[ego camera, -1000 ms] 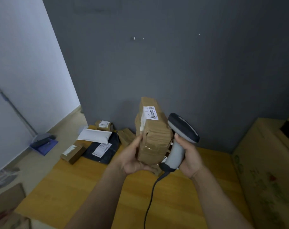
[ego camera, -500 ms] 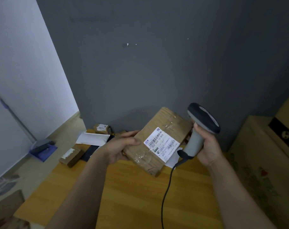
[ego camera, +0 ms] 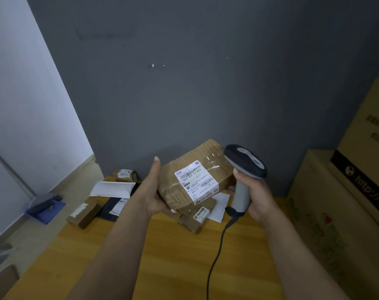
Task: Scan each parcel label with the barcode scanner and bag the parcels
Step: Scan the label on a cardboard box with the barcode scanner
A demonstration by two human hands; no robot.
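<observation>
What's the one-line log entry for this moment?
left hand: holds taped parcel, label up | right hand: grips scanner beside it | bag: not in view

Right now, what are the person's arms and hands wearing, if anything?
Nothing visible. The left hand and right hand are bare, no gloves; both forearms are uncovered to the picture's edge, with no sleeve, watch or bracelet in view.

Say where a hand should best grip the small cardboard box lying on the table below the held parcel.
Likely from above, pinching the two long sides of the small cardboard box. It lies flat on the table, label up, so side contact leaves the label clear for scanning. The held parcel hides its far end; approach the near end.
</observation>
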